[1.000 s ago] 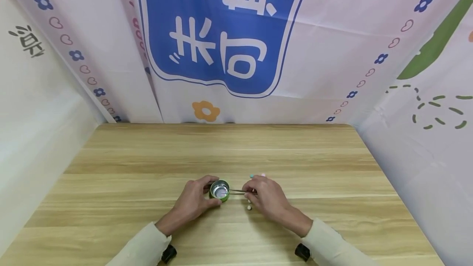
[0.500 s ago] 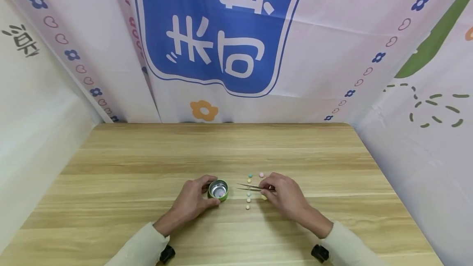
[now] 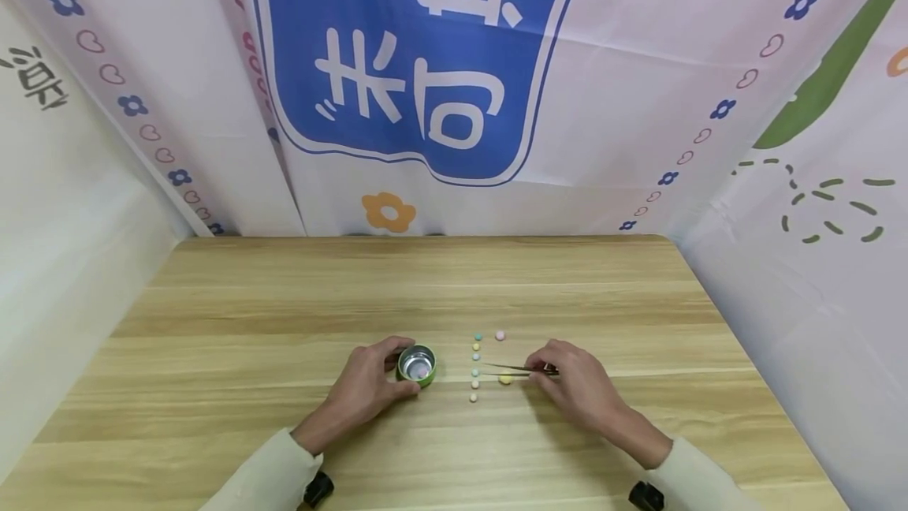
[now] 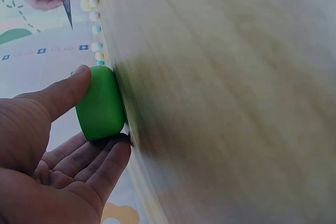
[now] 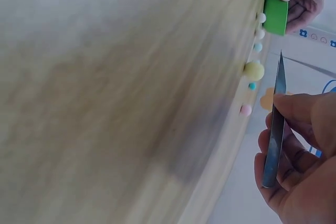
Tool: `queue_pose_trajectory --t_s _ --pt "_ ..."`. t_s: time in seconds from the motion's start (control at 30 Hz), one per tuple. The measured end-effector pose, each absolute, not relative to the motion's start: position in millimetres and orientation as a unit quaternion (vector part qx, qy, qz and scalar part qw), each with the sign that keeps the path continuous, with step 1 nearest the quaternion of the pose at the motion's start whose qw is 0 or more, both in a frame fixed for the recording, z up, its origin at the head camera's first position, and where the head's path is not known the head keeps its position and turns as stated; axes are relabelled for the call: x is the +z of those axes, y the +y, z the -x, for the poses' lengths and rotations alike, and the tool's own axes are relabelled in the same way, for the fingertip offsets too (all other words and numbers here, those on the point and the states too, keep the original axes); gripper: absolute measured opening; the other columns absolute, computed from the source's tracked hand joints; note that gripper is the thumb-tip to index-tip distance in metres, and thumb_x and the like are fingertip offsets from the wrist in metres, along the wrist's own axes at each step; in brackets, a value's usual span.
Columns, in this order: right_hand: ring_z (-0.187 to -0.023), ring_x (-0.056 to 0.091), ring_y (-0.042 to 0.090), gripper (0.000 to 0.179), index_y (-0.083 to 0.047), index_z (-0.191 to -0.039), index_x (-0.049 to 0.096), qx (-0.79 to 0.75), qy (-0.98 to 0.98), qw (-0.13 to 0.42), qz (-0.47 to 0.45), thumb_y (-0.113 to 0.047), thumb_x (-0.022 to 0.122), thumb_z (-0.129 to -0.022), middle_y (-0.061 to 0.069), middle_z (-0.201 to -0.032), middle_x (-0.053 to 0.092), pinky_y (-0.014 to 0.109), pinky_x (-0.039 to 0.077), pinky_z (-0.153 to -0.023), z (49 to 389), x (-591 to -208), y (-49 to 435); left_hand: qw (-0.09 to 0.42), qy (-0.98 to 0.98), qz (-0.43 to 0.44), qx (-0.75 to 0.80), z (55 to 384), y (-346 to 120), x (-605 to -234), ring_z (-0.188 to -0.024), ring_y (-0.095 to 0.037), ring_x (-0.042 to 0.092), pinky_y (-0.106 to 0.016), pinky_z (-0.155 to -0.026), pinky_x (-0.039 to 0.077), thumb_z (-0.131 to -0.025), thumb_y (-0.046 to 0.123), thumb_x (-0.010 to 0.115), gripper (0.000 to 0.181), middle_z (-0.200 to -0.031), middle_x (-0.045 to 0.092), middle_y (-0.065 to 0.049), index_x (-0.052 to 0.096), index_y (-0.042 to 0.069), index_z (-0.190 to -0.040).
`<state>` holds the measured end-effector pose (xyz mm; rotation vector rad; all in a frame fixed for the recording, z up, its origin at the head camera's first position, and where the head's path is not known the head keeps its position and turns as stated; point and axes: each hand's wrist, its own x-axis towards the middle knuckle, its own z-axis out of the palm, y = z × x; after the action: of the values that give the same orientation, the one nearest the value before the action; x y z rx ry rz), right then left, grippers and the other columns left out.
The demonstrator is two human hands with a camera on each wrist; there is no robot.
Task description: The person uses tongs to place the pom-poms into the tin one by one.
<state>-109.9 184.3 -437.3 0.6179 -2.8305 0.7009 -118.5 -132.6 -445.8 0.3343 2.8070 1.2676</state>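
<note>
My left hand [image 3: 369,385] holds a small round green tin [image 4: 102,103] upright on the table, thumb on one side and fingers on the other. A small pink bead [image 3: 423,374] lies inside the tin. My right hand [image 3: 578,389] pinches metal tweezers [image 5: 275,142], whose tips point left and stand apart with nothing between them. Below or beside the tweezers in the head view sits a larger yellow bead [image 3: 505,379]. A column of several small beads [image 3: 475,385] in pale and teal tones runs between the tin and the right hand. One larger pink bead [image 3: 500,335] lies at its far end.
The wooden table [image 3: 284,298] stretches well beyond the hands on every side. A printed cloth [image 3: 596,124] hangs behind its far edge, and white cloths flank both sides. Dark wrist cameras [image 3: 319,489] sit at both sleeves.
My right hand has drawn the tweezers rightward, away from the tin and past the bead column. A pink bead now shows in the tin. My left hand keeps its hold.
</note>
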Motion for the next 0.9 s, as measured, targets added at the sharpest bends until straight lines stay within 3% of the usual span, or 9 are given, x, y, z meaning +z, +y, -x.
queue_pose_trajectory --t_s 0.9 --pt "-0.081 0.059 -0.001 0.011 -0.022 -0.091 0.074 0.255 -0.95 0.045 -0.174 -0.015 0.079 -0.083 -0.015 -0.087 0.065 0.022 0.054 -0.071 106 -452 209 0.019 0.906 -0.131 0.403 119 -136 -448 -0.107 -0.029 0.07 -0.037 -0.091 0.058 -0.07 0.011 0.088 0.058 -0.116 0.071 -0.012 0.064 0.004 -0.122"
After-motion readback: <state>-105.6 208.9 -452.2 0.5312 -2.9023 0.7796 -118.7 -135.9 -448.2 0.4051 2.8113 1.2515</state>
